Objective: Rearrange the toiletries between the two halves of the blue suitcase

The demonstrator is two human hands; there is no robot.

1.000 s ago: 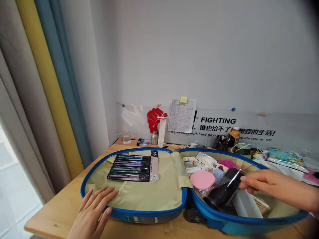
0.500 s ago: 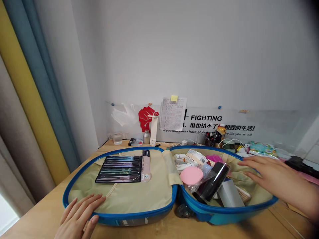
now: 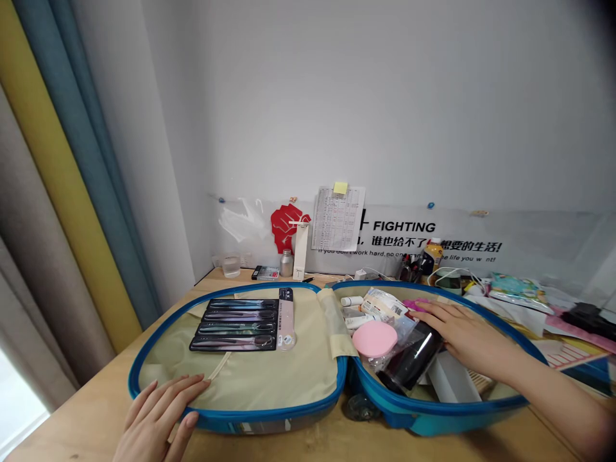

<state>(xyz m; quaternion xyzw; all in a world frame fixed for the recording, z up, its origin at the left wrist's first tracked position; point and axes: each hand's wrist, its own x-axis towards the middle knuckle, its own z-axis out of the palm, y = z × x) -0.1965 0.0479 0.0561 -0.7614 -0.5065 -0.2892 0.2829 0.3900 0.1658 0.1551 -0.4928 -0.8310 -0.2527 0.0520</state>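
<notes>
An open blue suitcase point(image 3: 240, 420) lies on a wooden desk point(image 3: 86, 410). My left hand point(image 3: 161, 414) rests flat on the front rim of its left half, fingers spread, holding nothing. A pack of toothbrushes point(image 3: 240, 324) lies on that half's beige lining. My right hand point(image 3: 464, 330) reaches into the right half, fingers stretched over the items, touching a black cylinder in clear wrap point(image 3: 411, 362). Beside it are a pink round pad point(image 3: 375, 338), a white box point(image 3: 452, 385) and small tubes and packets point(image 3: 380, 305).
Against the wall behind the case stand a glass point(image 3: 231, 265), a small metal bottle point(image 3: 287, 263), an orange bottle point(image 3: 432, 253) and cables. Papers and packets point(image 3: 517, 289) clutter the desk at right. Curtains point(image 3: 58, 192) hang at left. A printed sheet point(image 3: 337, 218) is pinned on the wall.
My right hand let go of the black cylinder, drew off to the right rim, then came back over the items in the right half. The left hand stayed put.
</notes>
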